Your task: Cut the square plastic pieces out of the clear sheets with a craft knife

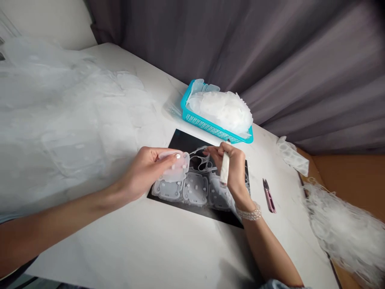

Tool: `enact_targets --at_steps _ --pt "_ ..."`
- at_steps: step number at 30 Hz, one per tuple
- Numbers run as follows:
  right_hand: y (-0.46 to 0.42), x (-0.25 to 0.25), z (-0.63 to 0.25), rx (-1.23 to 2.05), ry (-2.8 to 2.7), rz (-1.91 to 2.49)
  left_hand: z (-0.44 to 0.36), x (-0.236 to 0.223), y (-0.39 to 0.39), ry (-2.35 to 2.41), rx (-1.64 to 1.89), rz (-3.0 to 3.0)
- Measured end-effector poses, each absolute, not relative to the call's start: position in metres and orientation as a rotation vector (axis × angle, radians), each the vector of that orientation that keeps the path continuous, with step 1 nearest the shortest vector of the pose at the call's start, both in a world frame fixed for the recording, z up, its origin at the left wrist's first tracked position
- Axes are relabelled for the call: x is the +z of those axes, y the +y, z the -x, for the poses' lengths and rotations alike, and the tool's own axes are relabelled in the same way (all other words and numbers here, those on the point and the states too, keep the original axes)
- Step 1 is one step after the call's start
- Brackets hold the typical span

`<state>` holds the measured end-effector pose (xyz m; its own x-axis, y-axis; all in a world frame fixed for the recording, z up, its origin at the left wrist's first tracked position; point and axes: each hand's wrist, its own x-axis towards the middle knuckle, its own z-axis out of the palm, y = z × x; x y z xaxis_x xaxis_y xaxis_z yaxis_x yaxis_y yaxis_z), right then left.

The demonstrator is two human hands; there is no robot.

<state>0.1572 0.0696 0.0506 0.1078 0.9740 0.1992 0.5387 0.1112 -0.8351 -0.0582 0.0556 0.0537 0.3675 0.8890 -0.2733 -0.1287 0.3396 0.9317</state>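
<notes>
Takes the black mat (180, 140) as the clock's centre, with twelve at its far edge. Clamps a translucent moulded pad (179, 171) in the grip of the left hand (144, 172), thumb pressed on top and fingers beneath, raised over the nine-to-ten-o'clock side. Closes the grip of the right hand (234, 164) around a white-handled tool (224, 170), butt end toward six o'clock, over the two-to-three-o'clock side. Reaches a thin strand (197, 150) between the two hands with the right fingertips; cannot tell about its fastening to the pad. Has a row of three similar pieces (195, 188) lying side by side along the six-o'clock edge, partly covered by the raised pad and the right hand. Wears a beaded bracelet (249, 212) on the right wrist. Has a blue basket (207, 126) heaped with whitish pieces (224, 110) at twelve on the white tabletop (144, 245), a large translucent heap (72, 120) at ten, pink-handled snips (270, 198) between three and four, a crumpled clear sheet (293, 156) just short of three, and a tangle of stringy scraps (345, 224) farther out past three. Faces a grey curtain (180, 40) beyond twelve.
</notes>
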Motion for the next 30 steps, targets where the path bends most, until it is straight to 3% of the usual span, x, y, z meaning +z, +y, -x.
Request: enact_targets --at_steps 5,12,16,30 --pt "0.070 0.058 -0.162 0.560 -1.582 1.554 0.057 0.056 0.065 0.799 0.837 -0.660" --pt "0.050 0.075 -0.140 1.226 -1.331 1.342 0.063 0.054 0.070 0.759 0.760 -0.655" --pt "0.051 0.068 -0.136 1.421 -1.191 1.255 0.063 0.058 0.069 0.791 0.717 -0.695" --pt "0.050 0.079 -0.135 1.422 -1.053 1.265 0.060 0.063 0.068 0.793 0.707 -0.415"
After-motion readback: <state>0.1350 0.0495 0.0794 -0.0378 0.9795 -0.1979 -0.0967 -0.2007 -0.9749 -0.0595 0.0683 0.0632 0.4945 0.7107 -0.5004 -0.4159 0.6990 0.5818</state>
